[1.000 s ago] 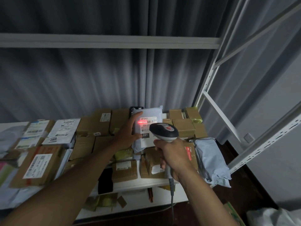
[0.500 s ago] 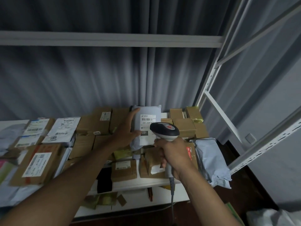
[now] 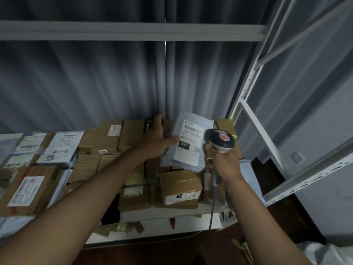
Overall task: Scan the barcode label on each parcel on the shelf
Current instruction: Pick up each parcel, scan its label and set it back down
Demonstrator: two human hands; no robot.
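My left hand point(image 3: 156, 139) holds the left edge of a grey poly-bag parcel point(image 3: 188, 146), thumb on its front, tilted above the boxes on the shelf. Its white barcode label point(image 3: 190, 143) faces me and reads 231. My right hand point(image 3: 224, 162) grips the handle of a grey and black barcode scanner point(image 3: 219, 139), whose head sits just right of the label. No red beam shows on the label. The scanner's cable point(image 3: 212, 211) hangs down below my right hand.
Several brown cardboard boxes point(image 3: 178, 188) and labelled parcels point(image 3: 61, 147) cover the white shelf point(image 3: 168, 214). A grey mail bag point(image 3: 248, 173) lies at the shelf's right end. White metal uprights point(image 3: 248, 88) and a crossbeam point(image 3: 133, 32) frame the rack. A grey curtain hangs behind.
The red scan light on the label has gone out. My left hand has lifted and tilted the grey parcel to the right, closer to the scanner. The right hand stayed nearly still.
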